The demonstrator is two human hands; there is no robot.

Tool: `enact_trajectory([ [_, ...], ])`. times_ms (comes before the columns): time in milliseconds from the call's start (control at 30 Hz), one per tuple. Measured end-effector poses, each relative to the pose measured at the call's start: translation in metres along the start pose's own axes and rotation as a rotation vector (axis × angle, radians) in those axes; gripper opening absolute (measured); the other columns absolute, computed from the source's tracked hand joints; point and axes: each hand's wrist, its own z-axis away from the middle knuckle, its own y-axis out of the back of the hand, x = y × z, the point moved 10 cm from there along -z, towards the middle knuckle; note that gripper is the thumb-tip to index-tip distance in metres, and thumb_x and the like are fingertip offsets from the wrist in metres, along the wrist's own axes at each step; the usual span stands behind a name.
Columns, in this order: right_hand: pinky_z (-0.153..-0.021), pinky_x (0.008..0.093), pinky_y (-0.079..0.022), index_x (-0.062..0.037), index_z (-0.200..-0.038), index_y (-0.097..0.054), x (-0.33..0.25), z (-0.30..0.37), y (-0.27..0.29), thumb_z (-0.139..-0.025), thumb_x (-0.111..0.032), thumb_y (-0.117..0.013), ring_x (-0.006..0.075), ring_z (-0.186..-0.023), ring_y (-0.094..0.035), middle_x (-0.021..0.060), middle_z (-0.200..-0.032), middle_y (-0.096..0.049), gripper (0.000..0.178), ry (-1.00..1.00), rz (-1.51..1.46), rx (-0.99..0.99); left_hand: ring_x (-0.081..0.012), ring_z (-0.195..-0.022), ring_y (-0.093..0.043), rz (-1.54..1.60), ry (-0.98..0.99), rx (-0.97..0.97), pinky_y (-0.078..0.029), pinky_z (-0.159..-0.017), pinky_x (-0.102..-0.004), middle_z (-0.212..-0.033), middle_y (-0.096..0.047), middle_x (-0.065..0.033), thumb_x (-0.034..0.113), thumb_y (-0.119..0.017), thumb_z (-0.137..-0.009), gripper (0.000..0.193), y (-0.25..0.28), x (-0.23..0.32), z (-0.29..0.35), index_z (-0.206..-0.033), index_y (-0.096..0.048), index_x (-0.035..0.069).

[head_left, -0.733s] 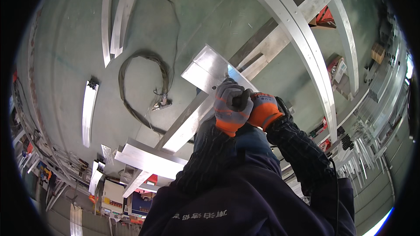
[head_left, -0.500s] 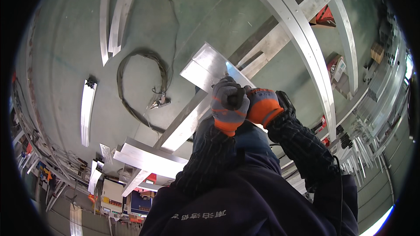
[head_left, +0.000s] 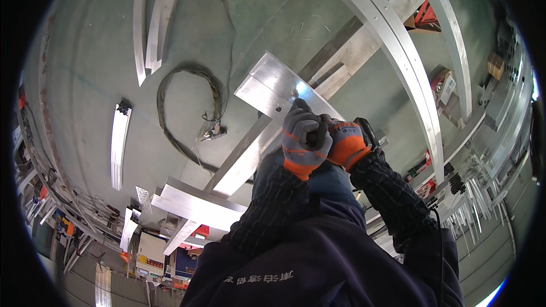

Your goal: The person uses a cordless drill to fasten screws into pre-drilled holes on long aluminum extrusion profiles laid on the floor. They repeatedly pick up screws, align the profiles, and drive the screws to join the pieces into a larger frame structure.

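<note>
Both my hands, in grey and orange work gloves, are closed on a dark cordless drill [head_left: 317, 137]. My left hand [head_left: 300, 139] wraps round the drill's body behind its chuck. My right hand [head_left: 345, 142] grips it from the right, where the dark battery [head_left: 367, 132] sticks out past the glove. The drill's tip points at a wide silver metal profile [head_left: 259, 86], and a bright spot of light falls beside it. Whether the bit touches the metal I cannot tell. One dark round hole [head_left: 278, 110] shows in the profile, left of the tip.
The profile lies across a long metal beam [head_left: 242, 156]. A curved silver profile [head_left: 392, 40] crosses the beam at the upper right, another curved piece [head_left: 196, 202] at the lower left. A coiled hose [head_left: 161, 102] and loose metal strips [head_left: 156, 23] lie on the green floor.
Both hands and the drill have shifted slightly right along the profile. The round hole, earlier hidden by the left glove and drill, now shows. The whole view has shifted a little.
</note>
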Motion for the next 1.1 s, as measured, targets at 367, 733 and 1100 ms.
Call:
enact_trajectory([
  [367, -0.074, 0.0421, -0.055, -0.009, -0.112, -0.066, 0.012, 0.009, -0.002, -0.082, -0.045, -0.069, 0.0334, -0.09, -0.069, 0.0138, -0.098, -0.07, 0.047, 0.103, -0.141, 0.082, -0.033, -0.093, -0.063, -0.064, 0.0, -0.039, -0.052, -0.09, -0.0445, -0.098, -0.066, -0.0098, 0.001, -0.077, -0.071, 0.028, -0.016, 0.01, -0.014, -0.091, -0.059, 0.008],
  [733, -0.073, 0.0447, -0.055, -0.0053, -0.106, -0.063, -0.006, -0.003, 0.03, -0.081, -0.047, -0.069, 0.0356, -0.085, -0.071, 0.0137, -0.087, -0.072, 0.048, 0.054, -0.039, -0.03, -0.0322, -0.089, -0.063, 0.005, 0.03, 0.032, -0.051, -0.084, -0.0411, -0.095, -0.065, -0.011, -0.001, -0.074, -0.075, 0.026, -0.006, -0.002, -0.022, -0.091, -0.056, 0.007],
  [1100, -0.071, 0.0447, -0.055, -0.0079, -0.092, -0.069, -0.006, -0.01, 0.047, -0.079, -0.049, -0.069, 0.0375, -0.08, -0.07, 0.0162, -0.082, -0.071, 0.043, 0.075, 0.09, -0.013, -0.032, -0.087, -0.062, 0.021, 0.105, 0.13, -0.051, -0.083, -0.0406, -0.092, -0.065, -0.0113, -0.001, -0.074, -0.073, 0.025, -0.001, -0.005, -0.021, -0.089, -0.057, 0.006],
])
